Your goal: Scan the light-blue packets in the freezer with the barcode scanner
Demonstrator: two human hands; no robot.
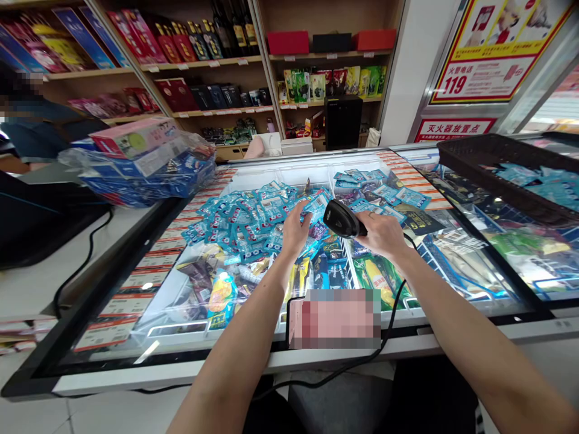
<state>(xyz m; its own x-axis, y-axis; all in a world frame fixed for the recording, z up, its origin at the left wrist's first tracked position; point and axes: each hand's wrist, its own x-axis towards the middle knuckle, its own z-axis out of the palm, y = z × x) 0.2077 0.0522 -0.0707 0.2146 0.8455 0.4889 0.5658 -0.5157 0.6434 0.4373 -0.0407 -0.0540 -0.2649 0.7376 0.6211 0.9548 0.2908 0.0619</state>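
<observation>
My right hand [382,234] is wrapped round a black barcode scanner [341,219], whose head points left toward my left hand [296,229]. The left fingers are closed on the edge of a small blue packet [318,205], just beside the scanner's head. Left of that hand, a loose heap of similar blue packets [244,220] is spread on the glass lid of a freezer. A smaller group of these packets [409,197] lies beyond my right hand. The scanner's black cable [394,307] hangs from its handle down past the freezer's front edge.
A phone [296,325] lies at the freezer's front edge. Plastic-wrapped boxes [149,160] are stacked at the left, near a person's sleeve [27,132]. A dark basket [479,150] at the right holds more blue packets. Behind stand stocked shelves [212,63].
</observation>
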